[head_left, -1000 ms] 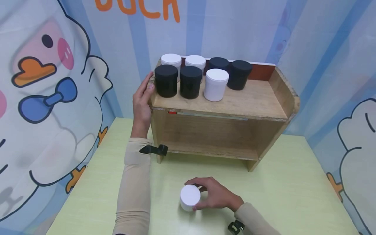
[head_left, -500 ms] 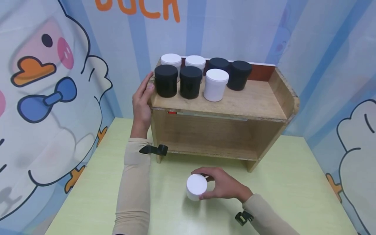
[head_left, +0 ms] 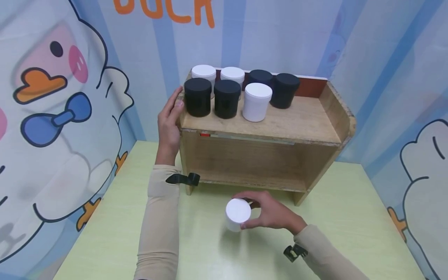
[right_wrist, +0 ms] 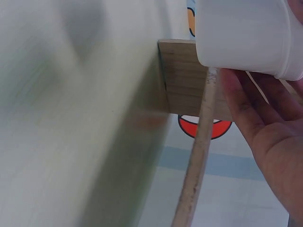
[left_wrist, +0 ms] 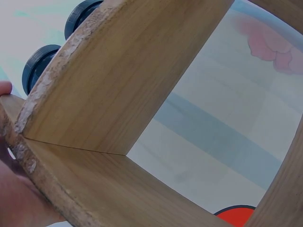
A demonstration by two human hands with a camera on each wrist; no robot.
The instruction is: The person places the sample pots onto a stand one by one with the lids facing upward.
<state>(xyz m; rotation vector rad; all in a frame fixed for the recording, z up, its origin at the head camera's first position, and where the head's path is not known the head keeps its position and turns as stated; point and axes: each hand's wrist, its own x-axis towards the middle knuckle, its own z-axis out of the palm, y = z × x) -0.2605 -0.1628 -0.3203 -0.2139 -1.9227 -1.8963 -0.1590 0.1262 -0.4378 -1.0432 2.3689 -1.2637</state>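
Observation:
My right hand (head_left: 271,212) pinches a white lidded jar (head_left: 238,212) between thumb and fingers, upright above the table in front of the shelf. Its smooth wall (right_wrist: 244,35) fills the top right of the right wrist view, the hand's fingers beneath it. With my left hand (head_left: 169,126) I grip the left side panel of the small wooden shelf (head_left: 280,130), thumb at its front edge. On the shelf's top, a front row holds two black jars (head_left: 198,98) and a white jar (head_left: 257,102). Behind stand two white jars (head_left: 232,74) and two black jars (head_left: 285,91), partly hidden.
The shelf's top has bare wood (head_left: 308,116) right of the jars, ending at a raised side panel (head_left: 337,109). Below lies a lower shelf board (head_left: 252,171). A pale green table (head_left: 343,217) bears the shelf, and printed cloth (head_left: 276,35) hangs behind.
My right hand has carried the white jar up off the table, forward toward the shelf and a little right. The left hand stays on the shelf's side.

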